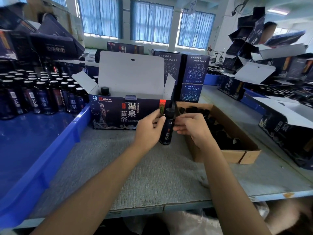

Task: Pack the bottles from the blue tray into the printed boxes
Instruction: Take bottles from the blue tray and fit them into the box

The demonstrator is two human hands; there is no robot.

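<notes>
1. Standing upright on the grey woven tabletop (152, 175), a slim dark-navy bottle (166, 133) with pale printed characters and a black screw cap (169, 112) is gripped by the left hand (149, 128), with thumb and fingers curled round its upper body.
2. The right hand (191, 128) reaches in from the other side, its fingertips meeting the bottle just under the cap. I cannot tell whether they pinch it or merely steady it.
3. Beside that hand lies a shallow brown cardboard carton (237, 153) holding loose black caps.
4. The step in hand looks like finishing one bottle before boxing it. The next move calls for lifting it over the box's front wall and lowering it upright.
5. Just behind the hands stands the open dark-blue printed box (115, 112), its grey lid flap raised. One black-capped bottle (105, 91) already stands inside near the left end.
6. The blue plastic tray (50, 150) sits to the left, with rows of matching bottles (42, 99) at its far end, so most of the packing seems to remain.
</notes>
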